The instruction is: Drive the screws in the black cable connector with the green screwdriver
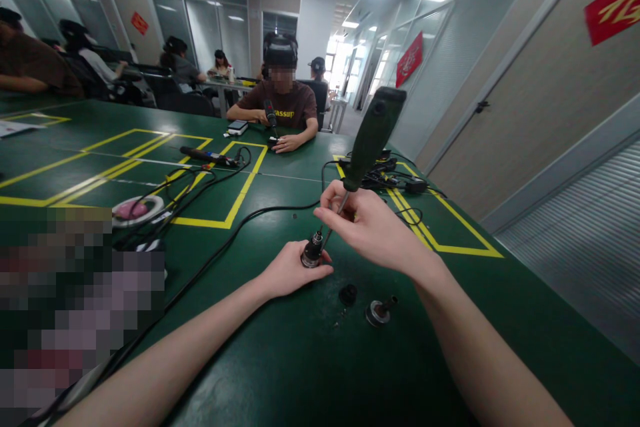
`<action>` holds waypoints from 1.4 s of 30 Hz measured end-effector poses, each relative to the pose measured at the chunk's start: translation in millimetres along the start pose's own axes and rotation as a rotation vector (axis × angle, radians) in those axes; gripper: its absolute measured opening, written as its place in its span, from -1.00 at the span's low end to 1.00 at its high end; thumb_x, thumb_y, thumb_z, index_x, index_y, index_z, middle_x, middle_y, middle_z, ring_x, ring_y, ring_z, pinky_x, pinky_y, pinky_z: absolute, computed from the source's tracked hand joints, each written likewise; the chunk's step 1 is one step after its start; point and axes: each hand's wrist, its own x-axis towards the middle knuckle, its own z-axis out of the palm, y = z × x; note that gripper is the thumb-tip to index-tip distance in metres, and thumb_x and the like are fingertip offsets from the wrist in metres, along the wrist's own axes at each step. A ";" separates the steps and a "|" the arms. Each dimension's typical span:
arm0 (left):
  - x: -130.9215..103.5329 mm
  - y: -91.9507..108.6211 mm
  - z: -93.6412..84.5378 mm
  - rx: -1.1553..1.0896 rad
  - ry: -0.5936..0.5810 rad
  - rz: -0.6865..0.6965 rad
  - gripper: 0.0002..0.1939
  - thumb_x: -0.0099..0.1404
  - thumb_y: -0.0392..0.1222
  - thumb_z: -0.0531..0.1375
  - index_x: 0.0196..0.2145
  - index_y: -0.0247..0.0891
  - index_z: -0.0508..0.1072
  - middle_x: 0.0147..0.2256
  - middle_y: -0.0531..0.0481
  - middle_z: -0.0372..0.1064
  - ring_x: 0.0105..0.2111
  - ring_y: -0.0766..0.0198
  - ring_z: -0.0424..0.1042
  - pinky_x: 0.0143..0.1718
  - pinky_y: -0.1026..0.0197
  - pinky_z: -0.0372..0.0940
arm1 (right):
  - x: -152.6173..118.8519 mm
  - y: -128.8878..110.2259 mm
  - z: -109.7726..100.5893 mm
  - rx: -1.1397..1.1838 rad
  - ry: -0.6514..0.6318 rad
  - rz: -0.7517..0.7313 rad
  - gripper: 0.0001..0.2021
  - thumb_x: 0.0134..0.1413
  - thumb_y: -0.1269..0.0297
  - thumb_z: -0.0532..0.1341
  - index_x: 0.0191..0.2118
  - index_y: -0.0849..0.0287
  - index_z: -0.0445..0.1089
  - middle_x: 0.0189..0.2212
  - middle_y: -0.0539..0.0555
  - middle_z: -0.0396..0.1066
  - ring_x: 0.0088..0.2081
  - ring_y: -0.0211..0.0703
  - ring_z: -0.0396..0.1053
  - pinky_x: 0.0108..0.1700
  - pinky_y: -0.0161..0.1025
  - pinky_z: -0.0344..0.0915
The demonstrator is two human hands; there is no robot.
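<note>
My left hand (290, 270) is closed around a small black and silver cylindrical part (313, 250), held upright low over the green table. In my right hand (375, 227) is a screwdriver (367, 140) with a dark green handle, pinched by its shaft just below the handle. Its handle leans up and to the right, and the shaft runs down beside the cylindrical part; the tip is hidden near my left fingers. To the right of my left hand lie a black cap-like piece (349, 293), a few tiny bits of metal, and a round metal-rimmed part (379, 313) with a stem.
A black cable (235, 240) crosses the green table (280, 360) on the left. A black pen-shaped tool (207, 157) and a white ring (137, 211) lie among cords. More cables (390, 173) are piled at the right. Across the table, a person (283, 97) holds a power tool.
</note>
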 end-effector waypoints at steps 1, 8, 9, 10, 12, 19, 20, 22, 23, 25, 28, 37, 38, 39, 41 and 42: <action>0.1 0.1 -0.1 -0.002 0.000 0.003 -0.74 0.19 -0.04 0.40 -0.28 -0.29 0.63 -0.34 -0.01 0.56 -0.31 0.21 0.47 -0.19 0.18 0.36 | -0.4 -0.5 -0.6 0.001 -0.001 -0.004 -0.84 0.31 0.28 0.18 -0.34 0.12 0.28 -0.56 -0.13 0.22 -0.51 -0.29 0.21 -0.37 -0.21 0.07; 0.2 -0.5 0.1 -0.001 -0.005 -0.005 -0.72 0.19 -0.02 0.39 -0.28 -0.30 0.62 -0.36 0.01 0.52 -0.34 0.24 0.43 -0.23 0.20 0.32 | -2.9 2.9 -1.9 0.012 0.031 0.012 -0.91 0.23 0.40 0.21 -0.18 0.10 0.29 -0.56 -0.18 0.19 -0.51 -0.28 0.22 -0.39 -0.23 0.10; 0.1 -0.5 0.2 -0.001 -0.003 -0.003 -0.73 0.19 -0.02 0.39 -0.28 -0.30 0.62 -0.36 0.01 0.52 -0.34 0.24 0.43 -0.23 0.20 0.32 | -2.8 3.7 -1.7 0.013 0.028 0.017 -0.88 0.21 0.42 0.21 -0.17 0.10 0.29 -0.54 -0.18 0.20 -0.51 -0.28 0.23 -0.40 -0.23 0.11; 0.0 -0.4 0.2 -0.001 -0.003 0.000 -0.73 0.19 -0.03 0.39 -0.29 -0.30 0.62 -0.36 0.02 0.52 -0.34 0.24 0.43 -0.23 0.20 0.33 | -2.6 4.4 -1.5 0.013 0.025 0.020 -0.87 0.19 0.42 0.22 -0.18 0.10 0.29 -0.53 -0.17 0.20 -0.50 -0.28 0.23 -0.40 -0.24 0.11; -0.1 0.3 0.1 -0.006 -0.004 -0.001 -0.73 0.18 -0.03 0.39 -0.29 -0.30 0.62 -0.37 0.02 0.52 -0.34 0.24 0.43 -0.22 0.20 0.33 | -1.9 5.1 -1.2 0.009 0.018 0.015 -0.91 0.20 0.39 0.23 -0.23 0.10 0.29 -0.51 -0.16 0.21 -0.49 -0.29 0.23 -0.40 -0.24 0.11; 0.5 3.2 -0.3 -0.014 -0.010 -0.005 -0.71 0.16 0.00 0.38 -0.30 -0.29 0.61 -0.37 0.02 0.51 -0.35 0.25 0.41 -0.23 0.19 0.31 | -2.2 2.9 -2.5 0.021 0.027 -0.016 -0.85 0.38 0.22 0.16 -0.26 0.12 0.29 -0.59 -0.18 0.17 -0.54 -0.30 0.18 -0.34 -0.22 0.08; 0.6 3.3 -0.2 -0.017 -0.009 -0.003 -0.71 0.16 0.00 0.38 -0.31 -0.29 0.61 -0.37 0.02 0.52 -0.35 0.25 0.41 -0.23 0.19 0.31 | -2.6 2.7 -2.6 0.028 0.024 -0.019 -0.89 0.37 0.26 0.16 -0.24 0.11 0.29 -0.59 -0.19 0.16 -0.54 -0.30 0.17 -0.34 -0.22 0.08; 0.5 3.4 -0.2 -0.019 -0.010 -0.002 -0.71 0.16 0.00 0.38 -0.31 -0.30 0.60 -0.37 0.02 0.52 -0.35 0.25 0.41 -0.23 0.20 0.31 | -2.7 3.0 -2.4 0.031 0.030 -0.013 -0.98 0.33 0.33 0.16 -0.19 0.11 0.30 -0.57 -0.19 0.16 -0.53 -0.29 0.18 -0.35 -0.23 0.08; 0.4 3.4 -0.2 -0.020 -0.009 -0.002 -0.71 0.15 0.00 0.38 -0.31 -0.30 0.60 -0.37 0.02 0.52 -0.35 0.25 0.42 -0.23 0.20 0.31 | -2.5 3.3 -2.1 0.028 0.038 -0.006 -0.98 0.31 0.36 0.17 -0.17 0.11 0.30 -0.56 -0.18 0.17 -0.51 -0.28 0.19 -0.36 -0.23 0.09; 0.0 3.7 -0.4 -0.022 -0.009 0.001 -0.72 0.16 -0.01 0.38 -0.31 -0.30 0.60 -0.37 0.02 0.52 -0.34 0.25 0.42 -0.22 0.20 0.31 | -1.6 4.1 -1.2 0.023 0.052 0.009 -0.93 0.26 0.39 0.18 -0.15 0.11 0.31 -0.51 -0.16 0.20 -0.49 -0.27 0.21 -0.38 -0.23 0.10; -0.5 4.7 -0.7 -0.012 -0.009 0.005 -0.72 0.17 0.00 0.38 -0.33 -0.30 0.58 -0.37 0.02 0.51 -0.35 0.25 0.41 -0.22 0.20 0.31 | 0.0 4.9 -0.1 0.015 0.045 0.020 -0.95 0.28 0.30 0.20 -0.22 0.13 0.32 -0.45 -0.09 0.29 -0.45 -0.26 0.24 -0.38 -0.23 0.13; -0.4 4.2 -0.2 0.003 -0.001 -0.006 -0.67 0.20 0.08 0.35 -0.39 -0.27 0.48 -0.46 0.10 0.37 -0.44 0.31 0.28 -0.29 0.21 0.25 | -1.4 5.7 -2.6 0.017 0.039 -0.034 -0.88 0.36 0.28 0.11 -0.17 0.15 0.37 -0.39 -0.02 0.39 -0.39 -0.23 0.32 -0.30 -0.21 0.17; -0.3 3.9 -0.3 -0.003 -0.002 -0.007 -0.68 0.19 0.07 0.35 -0.39 -0.27 0.48 -0.46 0.10 0.37 -0.44 0.31 0.28 -0.29 0.21 0.25 | -1.7 6.1 -2.4 0.017 0.043 -0.023 -0.89 0.34 0.32 0.10 -0.14 0.15 0.36 -0.41 -0.05 0.35 -0.41 -0.23 0.30 -0.33 -0.22 0.15; -0.3 3.8 -0.4 -0.006 -0.005 -0.005 -0.69 0.19 0.06 0.35 -0.40 -0.27 0.49 -0.46 0.10 0.37 -0.44 0.31 0.28 -0.29 0.21 0.25 | -1.9 6.6 -2.1 0.017 0.045 -0.009 -0.89 0.32 0.35 0.10 -0.12 0.14 0.35 -0.44 -0.07 0.31 -0.44 -0.24 0.27 -0.35 -0.22 0.13; -0.4 4.3 -0.7 -0.002 -0.010 0.003 -0.71 0.19 0.04 0.34 -0.40 -0.27 0.49 -0.45 0.09 0.38 -0.43 0.30 0.29 -0.27 0.20 0.25 | -2.0 7.2 -1.3 0.017 0.046 0.014 -0.86 0.25 0.40 0.13 -0.10 0.13 0.34 -0.46 -0.11 0.23 -0.47 -0.25 0.23 -0.38 -0.23 0.10; -0.5 4.8 -0.8 0.001 -0.012 0.007 -0.71 0.19 0.03 0.34 -0.40 -0.27 0.50 -0.45 0.09 0.39 -0.42 0.30 0.30 -0.26 0.20 0.25 | -1.9 7.3 -0.8 0.018 0.046 0.023 -0.84 0.22 0.42 0.14 -0.10 0.13 0.33 -0.47 -0.13 0.22 -0.47 -0.26 0.21 -0.39 -0.23 0.10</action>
